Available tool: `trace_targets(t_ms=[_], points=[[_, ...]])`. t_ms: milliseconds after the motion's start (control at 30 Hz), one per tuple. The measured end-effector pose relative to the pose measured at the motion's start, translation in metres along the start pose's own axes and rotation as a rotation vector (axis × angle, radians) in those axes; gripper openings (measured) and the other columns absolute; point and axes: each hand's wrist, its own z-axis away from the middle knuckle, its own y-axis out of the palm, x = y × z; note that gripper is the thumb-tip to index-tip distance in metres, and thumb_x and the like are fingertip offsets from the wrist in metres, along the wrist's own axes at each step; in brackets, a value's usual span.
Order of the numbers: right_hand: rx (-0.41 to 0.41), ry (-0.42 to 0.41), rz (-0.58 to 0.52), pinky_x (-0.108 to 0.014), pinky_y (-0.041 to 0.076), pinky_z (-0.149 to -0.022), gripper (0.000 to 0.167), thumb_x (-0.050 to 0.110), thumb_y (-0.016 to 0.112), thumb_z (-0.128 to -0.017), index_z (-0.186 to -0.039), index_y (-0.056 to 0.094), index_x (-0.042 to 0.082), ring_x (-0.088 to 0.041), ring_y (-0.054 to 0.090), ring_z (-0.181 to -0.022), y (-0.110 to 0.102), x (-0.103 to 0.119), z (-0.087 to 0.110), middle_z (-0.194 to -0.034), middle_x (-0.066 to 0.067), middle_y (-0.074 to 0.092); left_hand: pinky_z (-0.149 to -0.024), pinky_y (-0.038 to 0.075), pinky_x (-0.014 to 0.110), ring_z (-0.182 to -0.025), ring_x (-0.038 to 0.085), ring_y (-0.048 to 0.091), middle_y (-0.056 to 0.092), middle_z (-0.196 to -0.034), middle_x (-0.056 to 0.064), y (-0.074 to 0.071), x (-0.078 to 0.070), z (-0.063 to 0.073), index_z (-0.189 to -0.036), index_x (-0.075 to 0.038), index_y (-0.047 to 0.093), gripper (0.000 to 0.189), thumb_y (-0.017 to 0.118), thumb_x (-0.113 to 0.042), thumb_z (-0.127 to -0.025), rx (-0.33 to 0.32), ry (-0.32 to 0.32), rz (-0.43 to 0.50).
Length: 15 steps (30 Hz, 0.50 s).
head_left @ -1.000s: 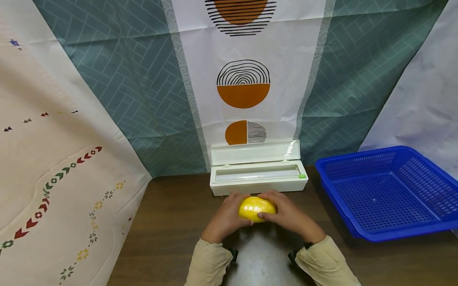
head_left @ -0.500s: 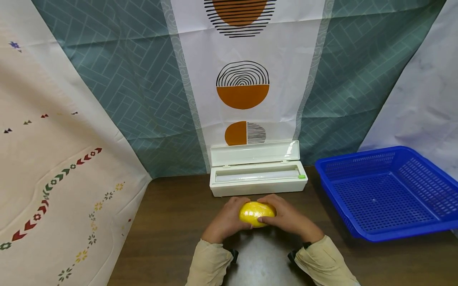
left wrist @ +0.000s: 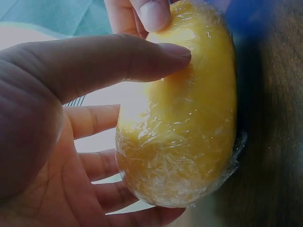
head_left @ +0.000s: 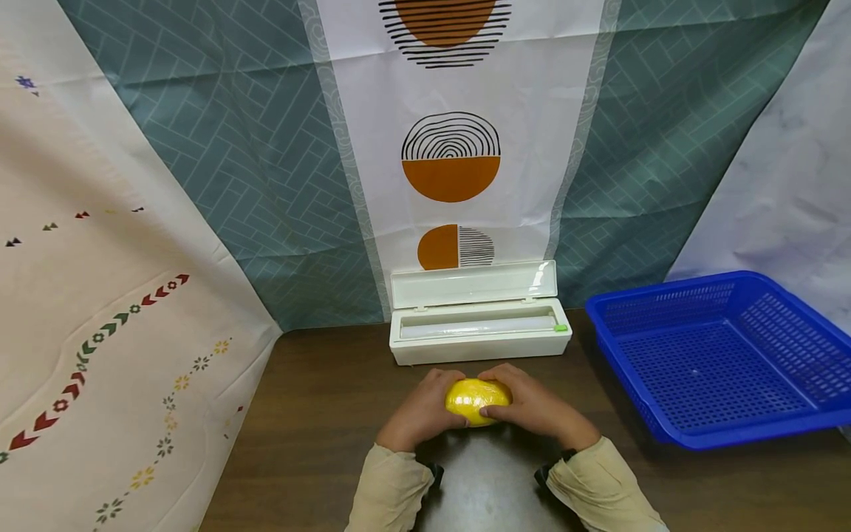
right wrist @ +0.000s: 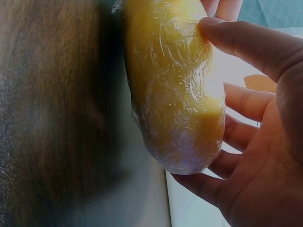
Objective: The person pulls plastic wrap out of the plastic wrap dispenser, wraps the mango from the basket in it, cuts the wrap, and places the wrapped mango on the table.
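Observation:
An oval yellow fruit [head_left: 473, 399], mango-like in shape, is wrapped in clear, wrinkled cling film. Both hands hold it from its two ends, in front of the dispenser. My left hand [head_left: 425, 408] grips the left end. In the left wrist view its thumb [left wrist: 142, 59] lies across the film and the fingers curl behind the fruit. On the other end, my right hand [head_left: 532, 403] grips with its thumb [right wrist: 241, 40] on the near face and its fingers round the back. A loose flap of film [left wrist: 239, 151] sticks out along one side.
Behind the hands stands a white cling film dispenser [head_left: 482, 347], its lid [head_left: 475, 284] raised, with a film roll [head_left: 479, 326] and a green slider [head_left: 561, 328]. A blue perforated basket [head_left: 714, 369] sits at the right on the brown wooden table [head_left: 306, 428]. Patterned cloths hang behind.
Both hands have drawn the wrapped fruit slightly toward the body and away from the dispenser. The grip of both hands stays much the same. Dispenser and basket have not moved.

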Motion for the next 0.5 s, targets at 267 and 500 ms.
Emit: trace_targets(t_ms=[267,500], points=[[0.014,0.006,0.009,-0.042,0.051,-0.097,0.052,0.031,0.079,-0.093,-0.134,0.063,0.004,-0.022,0.059,-0.110,0.0018,-0.0030,-0.0003,-0.126,-0.008,0.062,-0.090,0.050,0.044,-0.103,0.024,0.057,0.056,-0.124,0.011,0.0012,0.0006,-0.0003,-0.132,-0.009,0.063,0.063,0.091,-0.014,-0.076,0.006,-0.007,0.010],[0.027,0.013,0.009,-0.042,0.050,-0.096,0.054,0.032,0.077,-0.094,-0.137,0.061,0.003,-0.022,0.058,-0.110,0.0009,-0.0050,0.0008,-0.129,-0.010,0.061,-0.091,0.050,0.045,-0.104,0.025,0.057,0.056,-0.126,0.012,0.0006,-0.0005,-0.0007,-0.138,-0.008,0.061,0.068,0.090,-0.016,-0.077,0.007,-0.022,0.014]])
